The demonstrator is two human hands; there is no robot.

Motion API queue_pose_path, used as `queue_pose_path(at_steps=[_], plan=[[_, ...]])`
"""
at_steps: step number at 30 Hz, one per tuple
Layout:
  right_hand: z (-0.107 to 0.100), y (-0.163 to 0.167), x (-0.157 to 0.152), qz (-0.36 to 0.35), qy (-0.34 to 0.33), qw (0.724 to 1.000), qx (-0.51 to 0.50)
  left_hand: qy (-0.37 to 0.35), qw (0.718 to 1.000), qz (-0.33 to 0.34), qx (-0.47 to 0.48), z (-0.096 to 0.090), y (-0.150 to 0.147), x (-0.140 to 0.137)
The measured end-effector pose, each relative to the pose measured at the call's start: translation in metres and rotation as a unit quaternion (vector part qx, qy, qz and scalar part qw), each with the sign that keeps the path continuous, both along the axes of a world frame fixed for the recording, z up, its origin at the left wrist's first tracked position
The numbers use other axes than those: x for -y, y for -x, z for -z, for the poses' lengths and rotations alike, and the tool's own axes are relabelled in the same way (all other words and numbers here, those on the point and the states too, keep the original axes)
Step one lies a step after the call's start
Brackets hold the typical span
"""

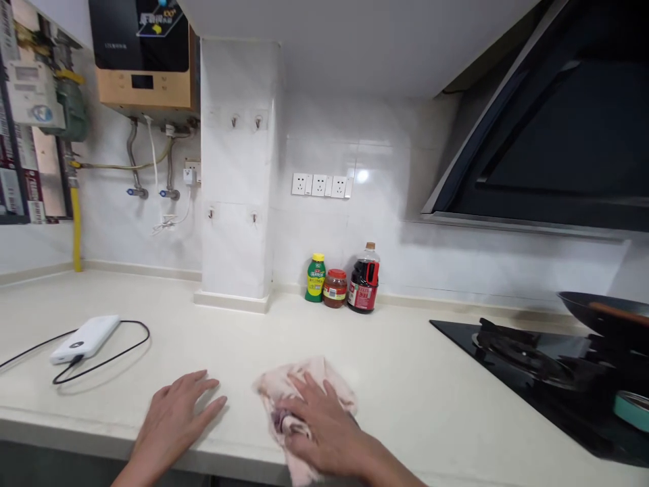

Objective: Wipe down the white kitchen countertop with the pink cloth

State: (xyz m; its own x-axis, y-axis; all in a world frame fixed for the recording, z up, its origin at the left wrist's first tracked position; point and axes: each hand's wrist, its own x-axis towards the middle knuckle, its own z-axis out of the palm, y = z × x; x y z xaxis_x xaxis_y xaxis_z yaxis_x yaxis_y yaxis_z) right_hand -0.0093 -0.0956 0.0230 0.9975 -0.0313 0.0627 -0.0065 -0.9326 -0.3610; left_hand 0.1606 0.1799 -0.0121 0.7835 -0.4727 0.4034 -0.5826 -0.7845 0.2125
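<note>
Pressed on a pale pink cloth (pixel 332 373), my right hand (pixel 324 423) has its fingers over the fabric, with a bunched, darker fold gripped by the thumb. The cloth lies crumpled on the cream countertop (pixel 405 379) near its front edge, and one corner reaches over that edge. My left hand (pixel 177 416) is open and holds nothing. Its fingers are loosely spread at the counter's front, to the left of the cloth; whether its palm touches the surface I cannot tell.
A white power bank (pixel 88 338) with a black cable lies left. Against the wall stand a green bottle (pixel 315 279), a red-lidded jar (pixel 335 289) and a dark sauce bottle (pixel 363 284). The gas stove (pixel 527 358) carries a wok (pixel 583 308) at right, under the range hood (pixel 558 149).
</note>
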Motion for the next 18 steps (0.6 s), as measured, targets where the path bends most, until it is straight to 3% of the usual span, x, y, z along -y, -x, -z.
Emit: queue_pose_path(at_steps=[3,6,8,13,18], plan=[[-0.006,0.027,-0.006,-0.08,-0.042,0.995,-0.036,-0.009,1.0,0.009,-0.007,0.0,0.001,-0.001],[-0.001,0.061,0.029,-0.091,-0.08,0.992,-0.033,0.001,1.0,0.017,0.012,0.007,-0.001,-0.002],[0.011,0.081,0.067,-0.048,-0.084,0.995,-0.003,0.012,0.999,0.031,0.03,0.014,-0.005,-0.003],[0.048,0.105,0.178,0.158,-0.034,0.987,0.001,0.02,0.997,0.052,0.045,0.027,-0.013,-0.006],[0.054,0.064,0.25,0.268,0.044,0.961,0.052,0.008,0.996,0.078,0.042,0.025,-0.012,-0.007]])
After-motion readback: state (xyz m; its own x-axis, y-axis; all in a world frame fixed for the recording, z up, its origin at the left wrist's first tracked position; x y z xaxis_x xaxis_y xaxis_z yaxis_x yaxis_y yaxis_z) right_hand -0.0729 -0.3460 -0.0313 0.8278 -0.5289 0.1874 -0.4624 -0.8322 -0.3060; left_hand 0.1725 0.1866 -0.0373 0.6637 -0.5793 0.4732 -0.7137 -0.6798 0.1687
